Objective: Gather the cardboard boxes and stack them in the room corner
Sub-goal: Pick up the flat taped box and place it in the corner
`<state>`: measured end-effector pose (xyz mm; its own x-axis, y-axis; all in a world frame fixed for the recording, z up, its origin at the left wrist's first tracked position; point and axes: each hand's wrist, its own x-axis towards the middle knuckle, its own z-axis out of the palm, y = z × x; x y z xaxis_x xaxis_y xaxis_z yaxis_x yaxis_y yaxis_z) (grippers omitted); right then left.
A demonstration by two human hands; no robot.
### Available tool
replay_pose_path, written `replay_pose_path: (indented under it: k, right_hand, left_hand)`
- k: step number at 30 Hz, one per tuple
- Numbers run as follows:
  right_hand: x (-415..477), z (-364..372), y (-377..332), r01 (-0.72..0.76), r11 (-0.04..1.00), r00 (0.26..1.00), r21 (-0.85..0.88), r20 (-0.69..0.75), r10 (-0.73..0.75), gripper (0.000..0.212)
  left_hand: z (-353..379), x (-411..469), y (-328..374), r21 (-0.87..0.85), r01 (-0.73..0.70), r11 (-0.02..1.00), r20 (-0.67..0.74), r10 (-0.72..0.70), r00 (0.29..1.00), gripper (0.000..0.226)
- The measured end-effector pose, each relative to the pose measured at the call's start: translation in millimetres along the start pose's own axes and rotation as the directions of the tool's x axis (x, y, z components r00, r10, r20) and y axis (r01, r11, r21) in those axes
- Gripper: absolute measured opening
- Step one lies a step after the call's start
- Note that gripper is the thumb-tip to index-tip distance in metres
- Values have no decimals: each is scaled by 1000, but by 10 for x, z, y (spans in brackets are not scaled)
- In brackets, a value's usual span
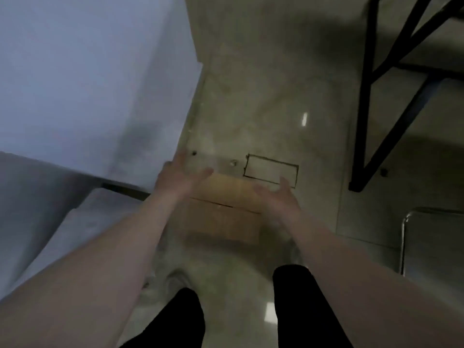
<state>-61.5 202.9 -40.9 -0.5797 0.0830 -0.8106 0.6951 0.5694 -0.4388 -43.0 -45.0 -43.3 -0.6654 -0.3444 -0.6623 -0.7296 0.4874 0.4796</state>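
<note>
A brown cardboard box [223, 212] lies on the shiny tiled floor right in front of my feet, its top flaps closed along a middle seam. My left hand [178, 175] hovers at the box's far left corner with fingers spread. My right hand [278, 199] hovers over its right edge, fingers also apart. The frame is blurred, so I cannot tell whether either hand touches the cardboard. Neither hand grips anything.
A white wall [88, 84] runs along the left and meets the floor beside the box. A rectangular floor hatch [271, 169] lies just beyond the box. Black metal table legs [391, 101] stand at the right, and a chrome chair frame [406, 237] below them.
</note>
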Motion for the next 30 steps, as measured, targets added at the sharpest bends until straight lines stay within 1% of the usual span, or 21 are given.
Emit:
replay_pose_path:
  k: [2,4,6,8,11,13,15,17,18,20,21,23,25,28,30]
  right_hand:
    - [450,131,202,-46,999,999,16,-3,46,107]
    - [1002,354,532,-102,995,995,22,-12,102,111]
    - [1344,532,783,-135,990,991,32,4,135,108]
    - [1693,736,1076,-162,985,987,59,15,161,98]
    - [1946,1015,1380,-198,957,979,210,0,203,88]
    - [2032,1161,1544,-211,930,974,301,-15,226,100]
    - [2129,1271,1699,-225,911,967,345,-36,252,113]
    - [2162,1321,1777,-198,919,968,340,-79,238,114]
    - [2172,1342,1793,-180,923,969,340,-102,227,110]
    - [2163,1351,1799,-173,923,966,345,-125,228,95]
    - [2162,1343,1811,-175,923,966,341,-121,228,91]
    - [2110,1300,1803,-165,926,971,340,-107,213,99]
    - [2026,1223,1790,-136,943,981,304,-93,171,108]
    - [1729,1075,1583,-107,974,989,201,-77,125,106]
    - [1491,975,1401,-92,986,990,138,-95,105,110]
  left_hand:
    - [300,352,-233,-11,31,999,-29,-31,999,129]
    - [706,764,-553,-82,102,991,-80,-109,991,142]
    - [995,991,-802,-119,162,980,-105,-175,979,146]
    - [1299,1270,-1145,-121,211,970,-114,-225,968,142]
    - [1570,1473,-1517,-103,276,956,-82,-285,955,124]
    - [1699,1513,-1625,-140,284,949,-77,-296,952,117]
    - [1802,1547,-1694,-147,267,952,-115,-285,952,117]
    - [1865,1546,-1742,-126,265,956,-133,-281,950,116]
    - [1867,1540,-1753,-113,271,956,-143,-285,948,117]
    - [1858,1544,-1752,-101,273,957,-146,-286,947,122]
    - [1850,1532,-1757,-104,273,956,-142,-286,948,124]
    - [1807,1456,-1760,-107,286,952,-127,-299,946,126]
    - [1748,1309,-1754,-127,297,946,-118,-312,943,128]
    - [1572,965,-1671,-194,300,934,-108,-325,940,118]
    - [1414,720,-1583,-214,310,926,-104,-337,936,119]
